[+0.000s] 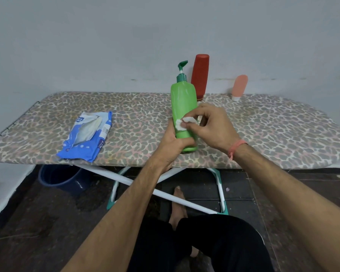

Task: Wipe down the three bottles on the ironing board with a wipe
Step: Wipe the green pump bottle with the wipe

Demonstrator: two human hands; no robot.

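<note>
A green pump bottle (183, 103) stands upright near the front edge of the leopard-print ironing board (273, 130). My left hand (171, 146) grips its lower part from the left. My right hand (212, 124) pinches a small white wipe (182, 125) against the bottle's front. Behind it at the board's far edge stands a red bottle (200, 75) on its cap. A small pink tube (238, 87) stands to its right, also cap down.
A blue wipes packet (86, 136) lies open on the left half of the board. Under the board I see its white crossed legs (126, 179), a dark blue bucket (65, 178) at left, and my foot on the dark floor. A pale wall runs behind.
</note>
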